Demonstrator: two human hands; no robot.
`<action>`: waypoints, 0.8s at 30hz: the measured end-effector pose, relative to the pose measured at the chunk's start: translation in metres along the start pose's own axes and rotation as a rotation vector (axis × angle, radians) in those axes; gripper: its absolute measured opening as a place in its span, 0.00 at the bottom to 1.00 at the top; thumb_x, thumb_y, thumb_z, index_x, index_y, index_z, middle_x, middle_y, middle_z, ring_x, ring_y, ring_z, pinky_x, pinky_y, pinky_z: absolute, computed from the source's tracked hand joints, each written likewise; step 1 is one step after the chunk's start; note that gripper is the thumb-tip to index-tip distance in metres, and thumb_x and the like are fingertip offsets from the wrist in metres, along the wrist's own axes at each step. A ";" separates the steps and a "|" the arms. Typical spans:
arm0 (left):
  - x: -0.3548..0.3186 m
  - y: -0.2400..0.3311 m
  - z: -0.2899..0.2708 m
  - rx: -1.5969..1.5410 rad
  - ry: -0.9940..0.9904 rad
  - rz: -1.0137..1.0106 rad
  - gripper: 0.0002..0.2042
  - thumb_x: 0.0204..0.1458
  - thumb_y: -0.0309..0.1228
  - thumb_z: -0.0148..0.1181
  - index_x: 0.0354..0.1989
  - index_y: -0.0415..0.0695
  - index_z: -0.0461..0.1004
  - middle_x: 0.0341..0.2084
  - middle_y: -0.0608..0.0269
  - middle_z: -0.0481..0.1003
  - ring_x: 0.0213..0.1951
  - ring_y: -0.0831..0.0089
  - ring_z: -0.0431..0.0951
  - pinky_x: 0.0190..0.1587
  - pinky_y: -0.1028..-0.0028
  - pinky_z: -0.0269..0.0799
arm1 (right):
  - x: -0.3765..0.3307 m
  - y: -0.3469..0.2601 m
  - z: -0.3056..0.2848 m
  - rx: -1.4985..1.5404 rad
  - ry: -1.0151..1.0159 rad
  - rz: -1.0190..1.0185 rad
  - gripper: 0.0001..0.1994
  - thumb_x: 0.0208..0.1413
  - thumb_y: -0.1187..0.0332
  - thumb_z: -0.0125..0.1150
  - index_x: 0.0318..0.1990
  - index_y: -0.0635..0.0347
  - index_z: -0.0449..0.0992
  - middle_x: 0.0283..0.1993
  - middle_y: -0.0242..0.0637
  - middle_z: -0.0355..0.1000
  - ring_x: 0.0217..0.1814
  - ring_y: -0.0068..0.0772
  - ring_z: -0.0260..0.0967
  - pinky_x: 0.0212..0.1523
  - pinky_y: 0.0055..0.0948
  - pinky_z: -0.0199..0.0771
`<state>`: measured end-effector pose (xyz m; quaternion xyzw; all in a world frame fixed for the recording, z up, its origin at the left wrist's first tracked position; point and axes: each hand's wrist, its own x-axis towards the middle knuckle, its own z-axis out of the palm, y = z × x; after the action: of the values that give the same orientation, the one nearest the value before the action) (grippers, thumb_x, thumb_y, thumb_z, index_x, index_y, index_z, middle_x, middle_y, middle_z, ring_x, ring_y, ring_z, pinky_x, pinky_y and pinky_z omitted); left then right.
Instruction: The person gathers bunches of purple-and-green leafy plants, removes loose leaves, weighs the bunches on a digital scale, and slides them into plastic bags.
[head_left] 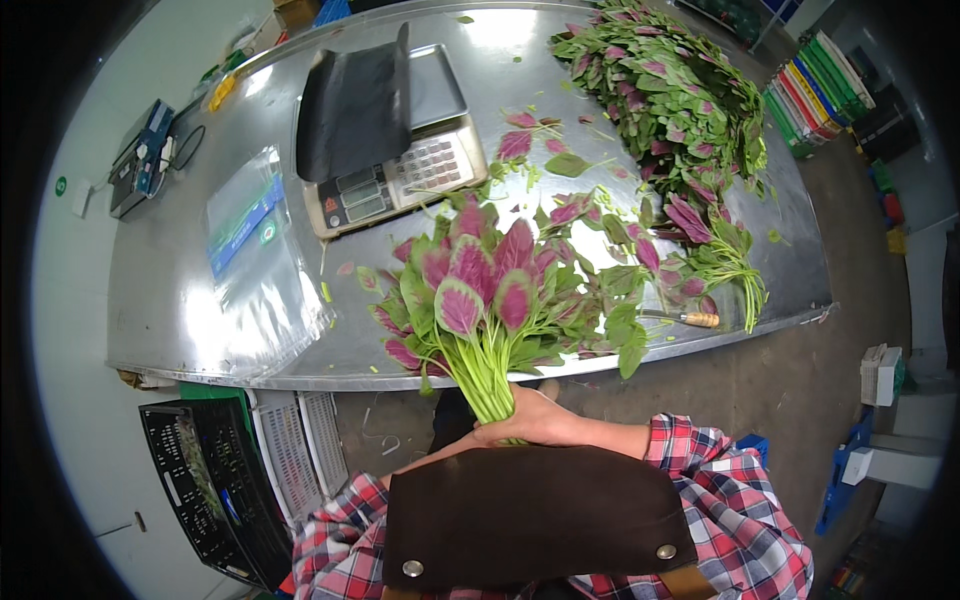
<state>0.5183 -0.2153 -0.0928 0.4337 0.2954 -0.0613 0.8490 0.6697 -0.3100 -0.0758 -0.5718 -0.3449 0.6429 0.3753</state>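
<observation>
A bunch of red amaranth (480, 290), green leaves with magenta centres, stands upright in front of me at the table's near edge. My right hand (540, 415) is wrapped round its pale green stems from the right side. From the left, my left hand (482, 434) closes on the lower stem ends, its fingers partly hidden by a dark brown flap (540, 510). Loose amaranth leaves (620, 290) lie just right of the bunch. Beside them rests a knife with a wooden handle (700, 319).
A metal table (150, 330) carries a scale (440, 160) under a black sheet (350, 110). Clear plastic bags (260, 300) lie at left, near a blue-and-black device (145, 155). A large amaranth heap (670, 90) fills the far right. Crates (210, 490) stand below, at left.
</observation>
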 end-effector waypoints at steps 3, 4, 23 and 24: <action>-0.011 0.009 -0.036 -0.013 -0.243 -0.146 0.20 0.50 0.29 0.60 0.50 0.33 0.66 0.42 0.54 0.74 0.44 0.71 0.74 0.47 0.72 0.70 | 0.022 -0.022 0.027 -0.004 0.174 0.064 0.18 0.45 0.75 0.61 0.45 0.68 0.67 0.34 0.39 0.75 0.38 0.29 0.74 0.42 0.26 0.73; -0.016 0.016 -0.051 0.013 -0.329 -0.186 0.20 0.50 0.29 0.60 0.50 0.34 0.66 0.43 0.54 0.74 0.44 0.70 0.74 0.48 0.72 0.70 | 0.029 -0.043 0.032 0.269 0.181 0.111 0.14 0.46 0.76 0.59 0.41 0.67 0.68 0.30 0.40 0.74 0.35 0.29 0.74 0.39 0.27 0.74; 0.097 0.284 -0.315 1.005 1.016 0.664 0.29 0.47 0.27 0.46 0.62 0.39 0.51 0.26 0.34 0.73 0.31 0.41 0.74 0.37 0.51 0.69 | 0.081 -0.348 -0.034 0.038 0.387 -0.417 0.19 0.38 0.72 0.57 0.41 0.72 0.65 0.19 0.38 0.66 0.12 0.27 0.63 0.13 0.26 0.68; 0.100 0.278 -0.318 0.974 1.008 0.675 0.29 0.47 0.26 0.44 0.62 0.39 0.51 0.24 0.34 0.72 0.31 0.40 0.73 0.37 0.51 0.68 | 0.106 -0.371 -0.031 -0.023 0.437 -0.508 0.17 0.40 0.71 0.57 0.39 0.69 0.65 0.19 0.37 0.66 0.13 0.25 0.62 0.15 0.25 0.66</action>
<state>0.5581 0.2171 -0.0961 0.7998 0.4376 0.2821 0.2988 0.7259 -0.0382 0.1935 -0.5961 -0.3950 0.3872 0.5820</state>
